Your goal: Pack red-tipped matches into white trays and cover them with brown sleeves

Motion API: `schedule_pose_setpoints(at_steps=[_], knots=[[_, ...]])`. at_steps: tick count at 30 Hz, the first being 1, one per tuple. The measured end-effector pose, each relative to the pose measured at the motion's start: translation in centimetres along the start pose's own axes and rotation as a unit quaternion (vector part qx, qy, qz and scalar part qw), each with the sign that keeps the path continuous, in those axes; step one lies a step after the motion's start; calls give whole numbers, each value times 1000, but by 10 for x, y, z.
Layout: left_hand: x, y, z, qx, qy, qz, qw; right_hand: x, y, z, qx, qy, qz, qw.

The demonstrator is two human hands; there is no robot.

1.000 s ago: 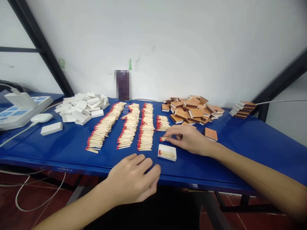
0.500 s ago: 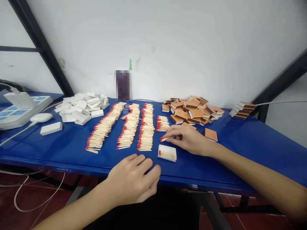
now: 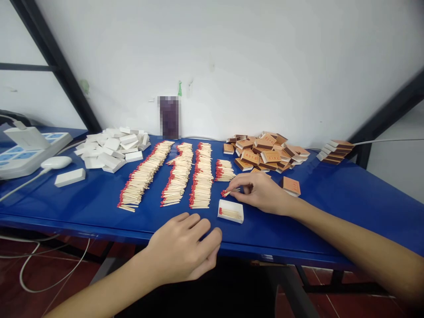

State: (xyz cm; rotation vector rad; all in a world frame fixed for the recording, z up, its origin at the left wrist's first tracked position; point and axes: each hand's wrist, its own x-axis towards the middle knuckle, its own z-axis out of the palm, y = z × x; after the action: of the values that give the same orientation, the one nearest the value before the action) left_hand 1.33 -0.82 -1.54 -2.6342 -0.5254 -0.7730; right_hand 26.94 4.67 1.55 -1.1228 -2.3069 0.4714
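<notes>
My right hand [image 3: 260, 192] pinches a few red-headed matches [image 3: 224, 193] between thumb and fingers, their heads pointing left. Just below it on the table lies a white matchbox tray [image 3: 240, 206] with some matches [image 3: 231, 213] along its near side. A short row of matches [image 3: 224, 170] lies right behind my fingertips. My left hand [image 3: 187, 247] rests at the table's front edge, left of the tray, fingers curled in and nothing seen in them. Three long rows of matches [image 3: 202, 176] spread across the middle of the table.
White matchbox trays [image 3: 111, 148] are heaped at the back left, one lone tray [image 3: 70, 177] nearer. Orange matchbox sleeves [image 3: 265, 152] are piled at the back right, with one sleeve [image 3: 291, 184] beside my right wrist. Stacked matchboxes [image 3: 336, 152] stand farther right. A power strip [image 3: 39, 152] sits far left.
Almost nothing differs. My right fingers have shifted slightly around the pinched matches, whose heads sit a little closer together. My left hand and the tray stay put.
</notes>
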Motion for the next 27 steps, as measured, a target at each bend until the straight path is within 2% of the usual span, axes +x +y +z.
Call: schedule_pose_setpoints(at_steps=[15, 22, 27], knots=[[-1, 0, 1, 3, 3, 1, 1000, -1, -1, 4, 17, 28, 17, 999], [-1, 0, 1, 1, -3, -1, 1000, -2, 1, 2, 39, 51, 61, 996], [-1, 0, 1, 0, -6, 0, 1000, -6, -11, -4, 86, 38, 88, 992]])
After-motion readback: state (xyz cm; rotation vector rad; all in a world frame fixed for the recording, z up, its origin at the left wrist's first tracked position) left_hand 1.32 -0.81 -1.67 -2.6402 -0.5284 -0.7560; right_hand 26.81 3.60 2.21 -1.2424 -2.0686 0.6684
